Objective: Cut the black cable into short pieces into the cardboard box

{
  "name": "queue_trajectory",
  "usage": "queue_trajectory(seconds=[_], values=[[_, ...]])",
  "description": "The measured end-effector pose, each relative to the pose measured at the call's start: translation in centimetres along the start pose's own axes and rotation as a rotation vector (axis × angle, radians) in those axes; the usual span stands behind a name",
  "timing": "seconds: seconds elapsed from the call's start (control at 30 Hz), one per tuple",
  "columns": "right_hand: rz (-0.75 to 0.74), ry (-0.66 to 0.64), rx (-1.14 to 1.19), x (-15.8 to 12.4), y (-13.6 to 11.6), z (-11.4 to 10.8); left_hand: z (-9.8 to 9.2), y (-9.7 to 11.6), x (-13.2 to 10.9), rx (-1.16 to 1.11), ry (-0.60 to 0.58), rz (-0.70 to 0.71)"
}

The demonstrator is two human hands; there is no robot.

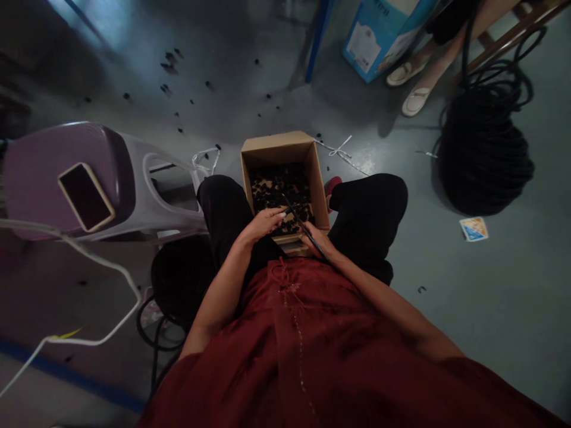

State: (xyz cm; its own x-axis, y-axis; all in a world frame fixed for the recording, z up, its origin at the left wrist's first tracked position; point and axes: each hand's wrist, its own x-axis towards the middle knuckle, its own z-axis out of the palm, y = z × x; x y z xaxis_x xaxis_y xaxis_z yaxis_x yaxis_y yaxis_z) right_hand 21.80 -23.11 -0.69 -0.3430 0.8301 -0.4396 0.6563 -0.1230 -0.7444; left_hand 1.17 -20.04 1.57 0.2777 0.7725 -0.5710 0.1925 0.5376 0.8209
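your curled left hand [266, 224] pinches a black piece [289, 210]; your closed right hand [317, 241] clasps a slim dark tool [302, 226]
both over an open cardboard box [318, 189]; smooth plastic stool [33, 169] left, coiled black rope [484, 154] right

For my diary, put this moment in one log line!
left hand: holds black piece | right hand: holds dark tool | box: black bits inside

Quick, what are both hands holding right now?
Left hand: closed, pinching a small black piece.
Right hand: closed around a long, thin dark tool.
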Motion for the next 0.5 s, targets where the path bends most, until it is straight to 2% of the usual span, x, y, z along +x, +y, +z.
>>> queue_trajectory(seconds=[0.13,0.37,0.5], values=[[-0.017,0.025,-0.014,0.0,0.2,0.1,0.0,-0.1,0.1,-0.011,0.027,-0.017],[-0.006,0.048,-0.006,0.4,0.5,0.3,0.0,0.1,-0.1,-0.008,0.0,-0.009],[0.079,0.097,0.084,0.7,1.2,0.5,0.0,0.3,-0.2,-0.001,-0.002,-0.015]])
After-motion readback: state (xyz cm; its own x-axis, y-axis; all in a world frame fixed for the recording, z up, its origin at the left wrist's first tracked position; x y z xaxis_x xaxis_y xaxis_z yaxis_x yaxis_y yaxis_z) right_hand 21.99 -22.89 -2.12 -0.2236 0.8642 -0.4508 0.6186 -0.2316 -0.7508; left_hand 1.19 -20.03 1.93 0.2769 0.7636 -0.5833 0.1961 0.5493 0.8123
